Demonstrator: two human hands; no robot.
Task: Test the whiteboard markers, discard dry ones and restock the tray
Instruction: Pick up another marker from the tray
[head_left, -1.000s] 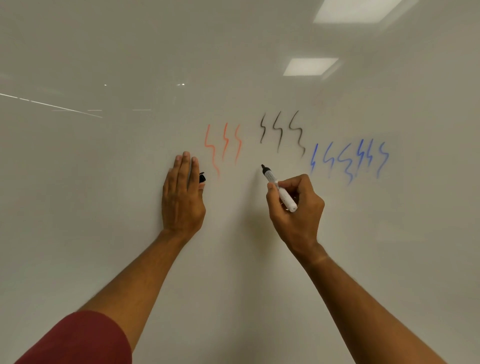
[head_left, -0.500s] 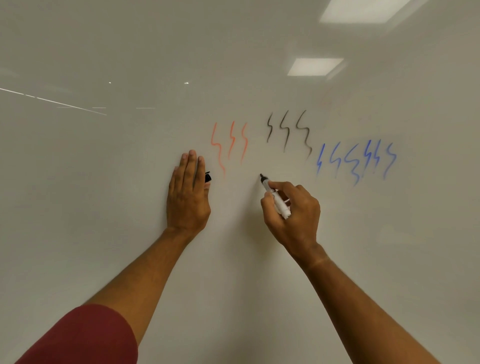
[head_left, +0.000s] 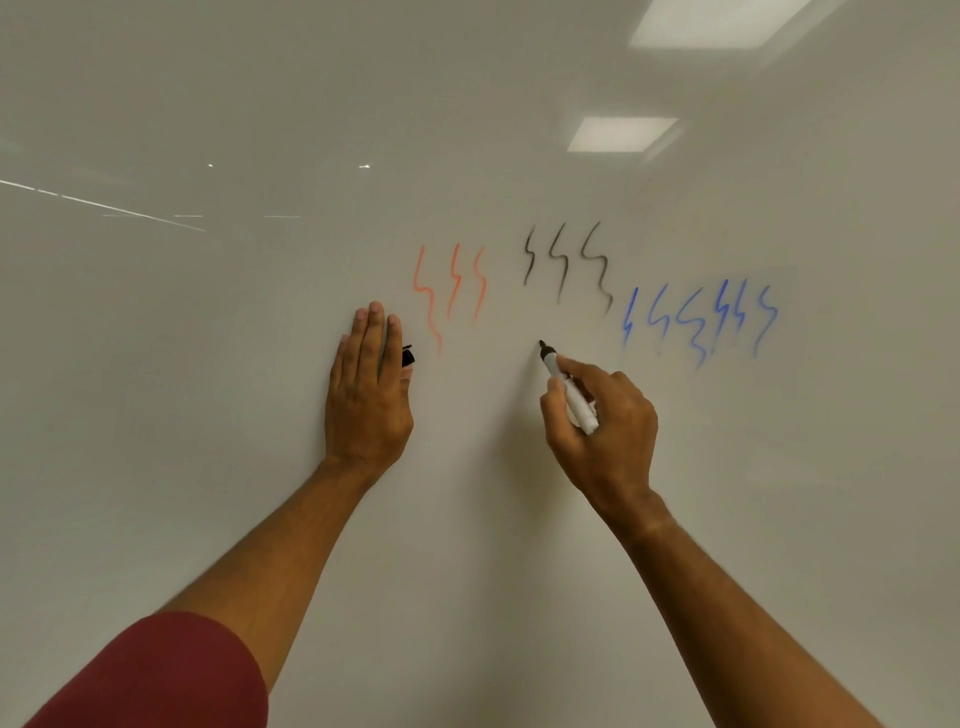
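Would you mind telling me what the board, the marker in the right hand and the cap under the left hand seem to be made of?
Whiteboard: likely glossy coated or glass panel, since it mirrors the ceiling lights.
Marker: seemingly smooth white plastic barrel with a black collar and dark, probably felt, tip; the right hand grips it.
Cap: shiny black, probably plastic, peeking from beneath the left hand, mostly hidden.

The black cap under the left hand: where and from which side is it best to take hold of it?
Take the black cap by its free end, coming from the right. Only that end shows, past the index-finger side of the left hand, which lies flat on the whiteboard; the rest is hidden. The right hand holds the marker.
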